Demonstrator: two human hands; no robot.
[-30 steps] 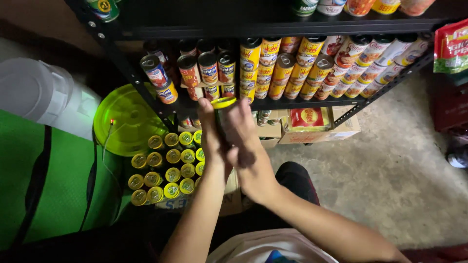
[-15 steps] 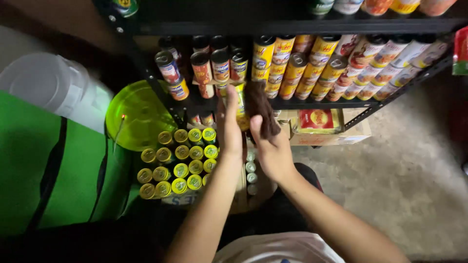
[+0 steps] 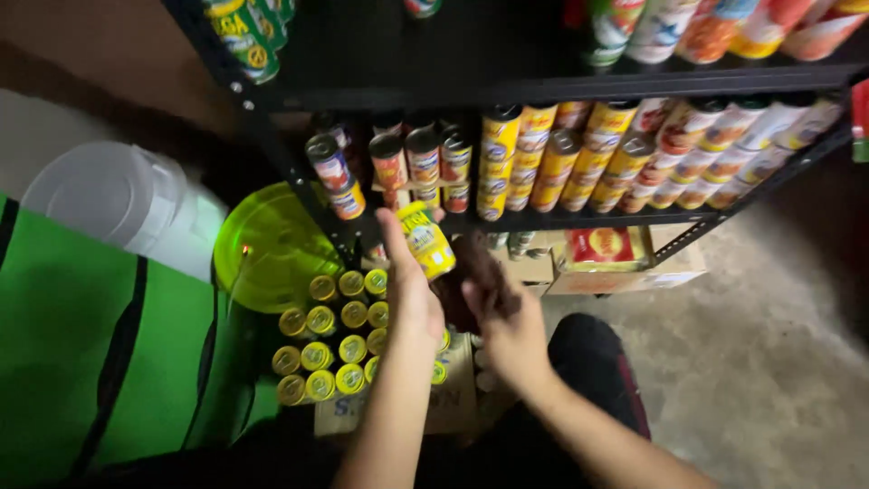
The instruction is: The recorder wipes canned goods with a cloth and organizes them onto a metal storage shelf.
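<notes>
My left hand [image 3: 412, 290] holds a yellow-labelled can [image 3: 426, 238] tilted, just below the front edge of a black metal shelf [image 3: 579, 220]. My right hand [image 3: 509, 321] is beside it, gripping a dark brown cloth [image 3: 475, 272] that touches the can's lower side. Below my hands stands a cardboard box [image 3: 453, 398] packed with several more yellow-topped cans [image 3: 330, 349]. The shelf above carries rows of red-labelled cans [image 3: 421, 158] and yellow-labelled cans [image 3: 543, 158].
A lime-green round lid [image 3: 267, 249] and a white plastic container [image 3: 118, 204] sit at the left, above a green bag [image 3: 81, 362]. Cardboard boxes [image 3: 606, 258] lie under the shelf. Bare concrete floor [image 3: 769, 362] spreads to the right. My dark-clad knee [image 3: 597, 371] is low centre.
Both hands have come down and apart a little from the shelf edge. The can is now plainly visible in my left hand, and the cloth sits lower beside it.
</notes>
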